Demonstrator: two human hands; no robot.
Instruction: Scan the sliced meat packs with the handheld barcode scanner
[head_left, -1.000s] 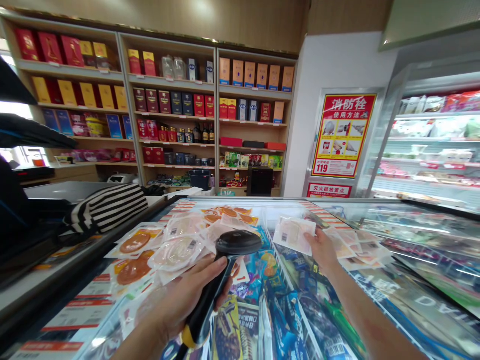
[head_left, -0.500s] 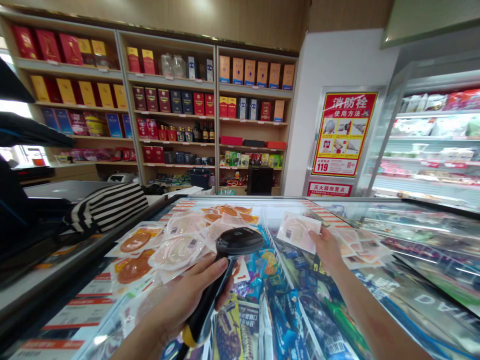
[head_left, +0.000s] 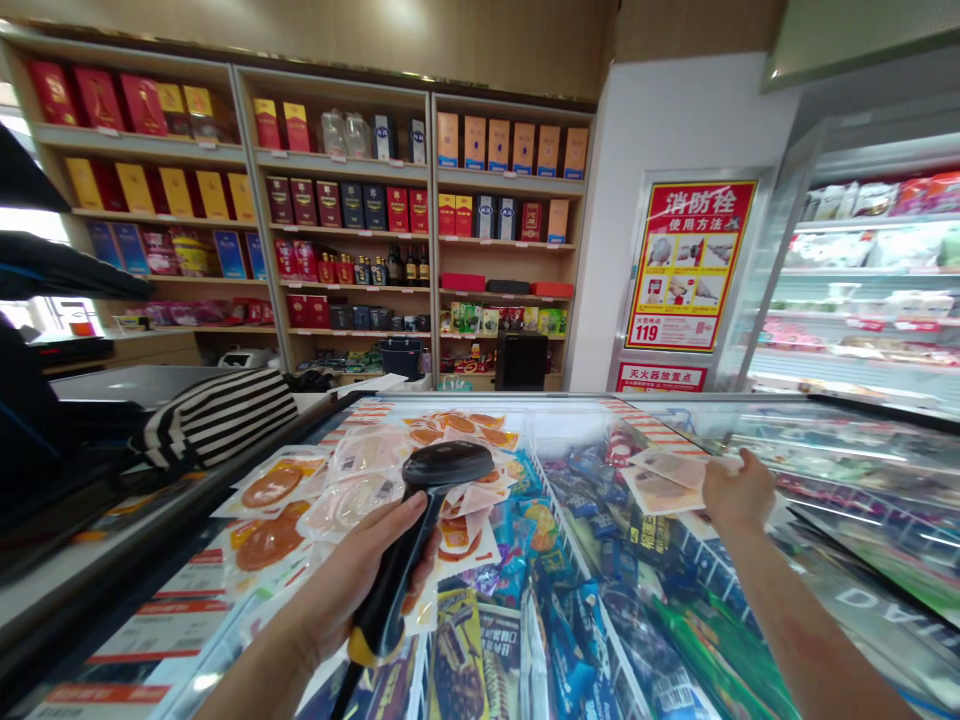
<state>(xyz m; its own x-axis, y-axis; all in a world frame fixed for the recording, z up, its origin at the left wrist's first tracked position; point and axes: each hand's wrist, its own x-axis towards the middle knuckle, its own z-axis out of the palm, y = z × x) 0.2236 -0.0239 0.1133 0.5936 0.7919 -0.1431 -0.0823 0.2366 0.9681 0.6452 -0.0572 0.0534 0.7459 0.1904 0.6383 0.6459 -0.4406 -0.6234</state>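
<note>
My left hand (head_left: 386, 560) is wrapped round the handle of a black barcode scanner (head_left: 450, 465), whose head points forward and right. Under and left of it, several flat clear food packets (head_left: 352, 500) lie overlapping on the glass top; some hold pale pink rounds. Orange-brown packets (head_left: 270, 535) lie further left, and more orange ones (head_left: 457, 425) at the back. Over on the right, my right hand (head_left: 739, 495) has curled fingers at the edge of a flat, pale see-through packet (head_left: 664, 485). More packets beside that hand are partly hidden.
Beneath the glass, the chest freezer holds blue ice-cream packs (head_left: 574, 640) and a white wire divider (head_left: 574, 545). A striped cloth bag (head_left: 217, 415) sits at the left edge. Shelves of boxed goods (head_left: 345, 205) and a red fire-hydrant sign (head_left: 690, 265) stand behind.
My right hand has moved right with the packet, from the middle of the glass to the right-hand packets. The scanner in my left hand has shifted slightly left, uncovering orange packets.
</note>
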